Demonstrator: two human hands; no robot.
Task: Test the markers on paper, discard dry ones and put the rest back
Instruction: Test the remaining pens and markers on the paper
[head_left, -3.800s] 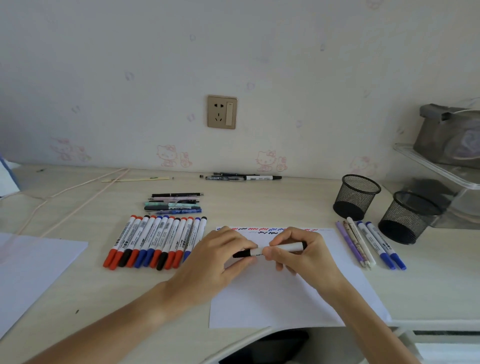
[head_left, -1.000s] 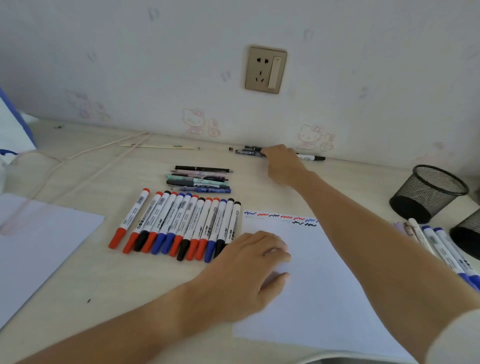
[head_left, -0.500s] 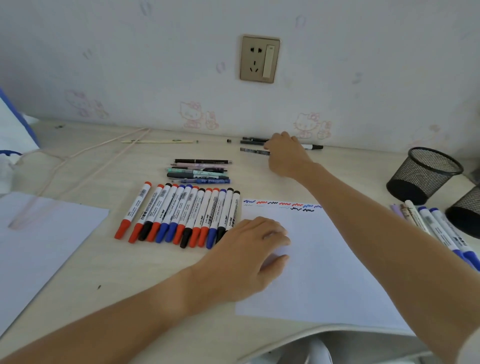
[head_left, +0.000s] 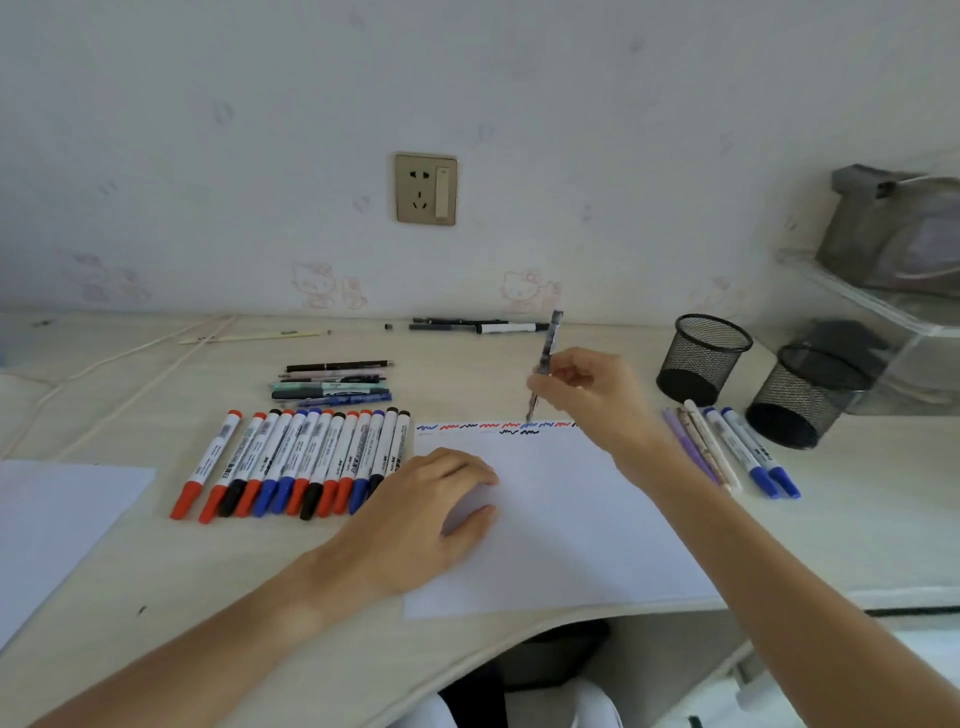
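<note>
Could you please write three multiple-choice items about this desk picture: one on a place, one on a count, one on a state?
1. Where do the two black wire-mesh pen cups stand?
A. at the right of the white test paper
B. at the left of the marker row
C. on the paper

2. How many black wire-mesh pen cups are there?
A. one
B. two
C. four

3. What is the right hand doing?
A. lying flat on the desk
B. holding a slim dark pen, tip down
C. covering the wall socket

Answers:
1. A, both cups stand beyond the right edge of the white test paper.
2. B, two mesh cups show side by side.
3. B, the fingers pinch the slim dark pen above the paper's top edge, while the left hand presses on the sheet.
</note>
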